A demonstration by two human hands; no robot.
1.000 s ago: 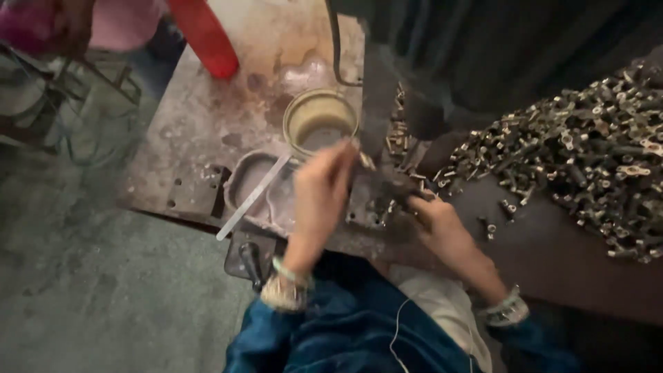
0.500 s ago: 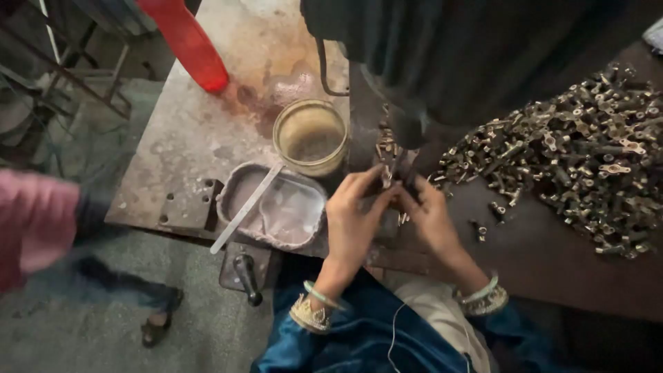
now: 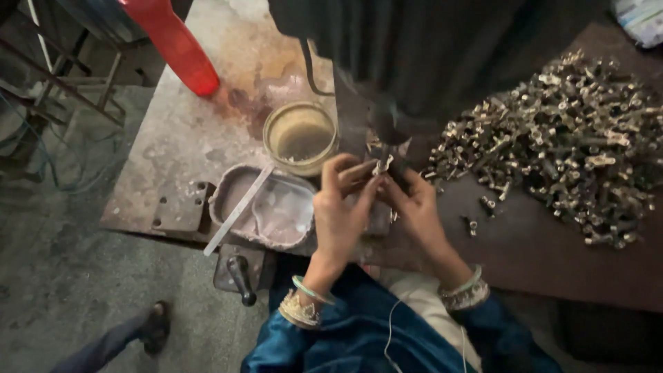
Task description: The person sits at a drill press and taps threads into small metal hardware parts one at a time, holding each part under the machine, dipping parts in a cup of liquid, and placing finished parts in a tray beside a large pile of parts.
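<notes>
Rusty, stained metal table (image 3: 179,145) across the middle of the frame, above a grey concrete floor (image 3: 62,276) at lower left. Red cone (image 3: 173,45) at upper left, base on the tabletop. Round tin (image 3: 300,137) at centre, just above a dented oval tray (image 3: 266,207) with a flat strip (image 3: 238,209) leaning across its left rim. Dark brown board (image 3: 539,255) on the right, under a big heap of small brassy parts (image 3: 573,138), a few strays (image 3: 476,221) loose nearer the hands. Dark machine body (image 3: 428,55) looming at top centre. Lever handle (image 3: 242,276) under the table edge; another person's foot (image 3: 155,324) at lower left. Both arms in blue sleeves (image 3: 345,345) with bangles at the wrists, raised to meet at centre. Left hand (image 3: 342,214) and right hand (image 3: 418,211) close together, fingertips pinching one small brassy part (image 3: 382,166) between them, directly below the machine. Other fingers curled inward; exact grip too blurred to tell.
</notes>
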